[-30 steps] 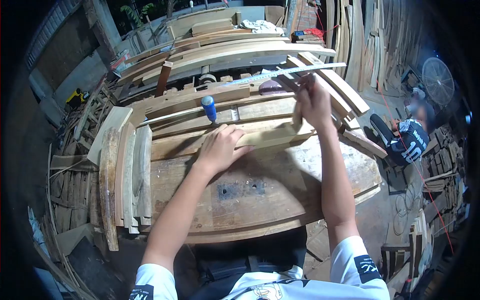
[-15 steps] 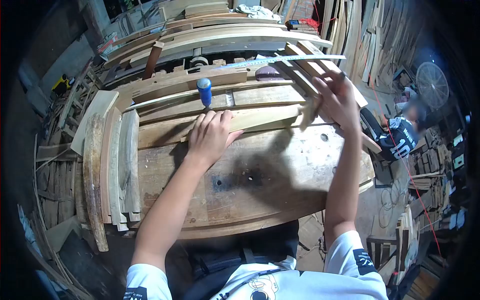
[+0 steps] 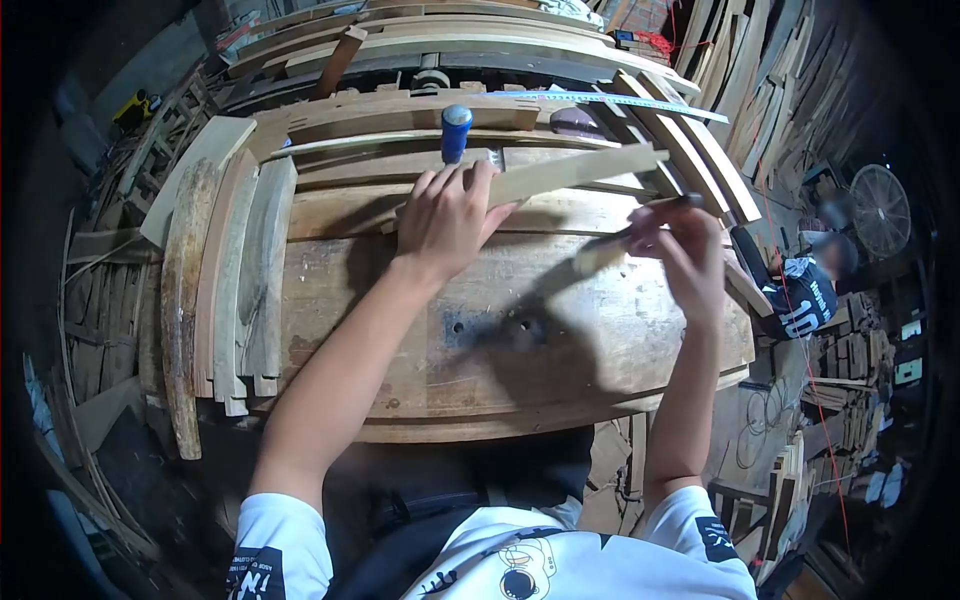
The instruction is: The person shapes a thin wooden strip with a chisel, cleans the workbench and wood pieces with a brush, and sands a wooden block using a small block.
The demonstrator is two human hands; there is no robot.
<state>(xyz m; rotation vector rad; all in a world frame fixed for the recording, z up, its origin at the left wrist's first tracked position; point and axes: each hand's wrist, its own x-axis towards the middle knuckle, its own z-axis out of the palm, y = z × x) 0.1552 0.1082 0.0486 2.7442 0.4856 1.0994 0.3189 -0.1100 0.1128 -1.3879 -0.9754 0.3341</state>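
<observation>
My left hand [image 3: 445, 222] is closed on a narrow, pale wooden strip [image 3: 575, 175], near its left end. The strip slants up to the right above the workbench [image 3: 350, 320], and its right end narrows to a small tongue. My right hand [image 3: 685, 250] is closed round a brush-like tool [image 3: 600, 255], its pale, motion-blurred end pointing left below the strip. The tool's exact kind is unclear. Just beyond my left fingers stands a blue-handled tool [image 3: 456, 135] with a metal cap, its lower part hidden.
Several wooden pieces [image 3: 270, 280] lie along the bench's left end. A long ruler [image 3: 640, 101] lies across boards at the back. Two pale boards [image 3: 690, 150] jut in at the right. Beyond them sit a person in a dark shirt [image 3: 805, 300] and a fan [image 3: 880, 205].
The strip's right end has risen and tilted up. My right hand and its tool have moved down, away from the strip. The whole view has shifted slightly.
</observation>
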